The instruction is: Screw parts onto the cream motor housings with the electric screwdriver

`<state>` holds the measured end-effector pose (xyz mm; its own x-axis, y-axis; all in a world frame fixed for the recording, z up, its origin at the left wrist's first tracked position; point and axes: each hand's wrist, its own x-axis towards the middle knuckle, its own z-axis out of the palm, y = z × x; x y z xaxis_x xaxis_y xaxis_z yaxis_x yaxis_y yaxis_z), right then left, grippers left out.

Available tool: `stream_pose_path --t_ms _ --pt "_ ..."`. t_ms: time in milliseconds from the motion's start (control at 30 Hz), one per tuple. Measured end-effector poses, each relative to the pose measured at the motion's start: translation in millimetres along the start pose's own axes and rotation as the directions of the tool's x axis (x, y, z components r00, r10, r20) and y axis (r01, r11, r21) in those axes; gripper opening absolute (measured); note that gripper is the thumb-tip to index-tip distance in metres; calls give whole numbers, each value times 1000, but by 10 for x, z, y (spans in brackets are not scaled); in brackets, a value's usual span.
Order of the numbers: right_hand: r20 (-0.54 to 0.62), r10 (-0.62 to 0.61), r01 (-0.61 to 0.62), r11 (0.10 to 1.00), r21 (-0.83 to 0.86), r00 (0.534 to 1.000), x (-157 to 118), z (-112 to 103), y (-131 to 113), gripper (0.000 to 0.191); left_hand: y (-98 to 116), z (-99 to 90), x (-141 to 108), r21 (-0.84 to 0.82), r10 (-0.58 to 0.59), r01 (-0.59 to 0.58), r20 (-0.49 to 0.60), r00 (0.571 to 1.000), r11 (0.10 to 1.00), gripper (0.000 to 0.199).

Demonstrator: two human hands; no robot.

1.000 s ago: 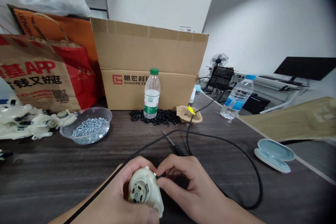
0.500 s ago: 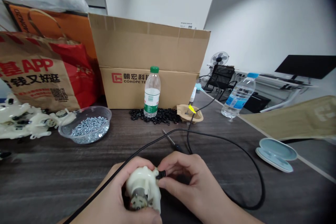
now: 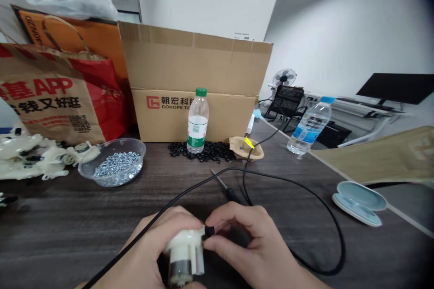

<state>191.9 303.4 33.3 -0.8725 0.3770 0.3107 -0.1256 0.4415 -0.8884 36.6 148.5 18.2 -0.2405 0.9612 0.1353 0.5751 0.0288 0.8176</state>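
Note:
My left hand [image 3: 149,248] is wrapped round a cream plastic housing with a small metal motor [image 3: 185,253] at its lower end. Between the thumb and fingertips of my right hand [image 3: 244,239] is a small black plastic piece [image 3: 208,231], touching a tab on the housing's upper right side. A black cable [image 3: 190,189] runs across in front of my left wrist. Just beyond my right fingers lies a screwdriver [image 3: 224,183] with a dark handle, which my hand partly hides.
A clear bowl of screws [image 3: 115,162] stands left, beside a pile of cream motor housings [image 3: 37,153]. Small black pieces [image 3: 217,151] surround a green-capped bottle [image 3: 197,122] before a cardboard box [image 3: 169,72]. At right are a blue-capped bottle [image 3: 310,128] and an open pale case [image 3: 361,203].
The housing has tilted in my left hand, so its motor end now points down toward me. My right hand still pinches the black piece at the tab. The view has shifted slightly.

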Motion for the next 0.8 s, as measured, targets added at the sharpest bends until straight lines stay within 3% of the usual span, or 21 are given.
stream_pose_path --t_ms 200,367,433,533,600,667,800 --pt "-2 3 -3 1000 -27 1000 -24 25 -32 9 0 7 -31 4 -1 1 57 998 1000 36" --pt "-14 -8 7 1000 -14 1000 -6 22 -21 11 -25 70 -116 -128 -153 140 -95 984 982 51" --pt "-19 -22 21 999 -26 1000 -10 18 -12 12 -70 71 -108 -169 -65 43 -127 990 985 52" --pt "-28 -33 30 997 -76 999 -27 12 -4 16 -148 43 -46 -187 171 -185 -89 981 965 45" --pt "-29 -30 28 996 -82 999 -30 9 -1 17 -164 22 -14 -213 240 -247 -60 969 945 38" --pt "-26 -28 26 996 -83 999 -24 4 -1 17 -138 13 -16 -234 199 -207 -60 978 950 33" --pt "-6 -17 17 999 -52 1000 -2 -12 -13 13 -58 35 -75 -302 -40 3 -117 992 953 36"
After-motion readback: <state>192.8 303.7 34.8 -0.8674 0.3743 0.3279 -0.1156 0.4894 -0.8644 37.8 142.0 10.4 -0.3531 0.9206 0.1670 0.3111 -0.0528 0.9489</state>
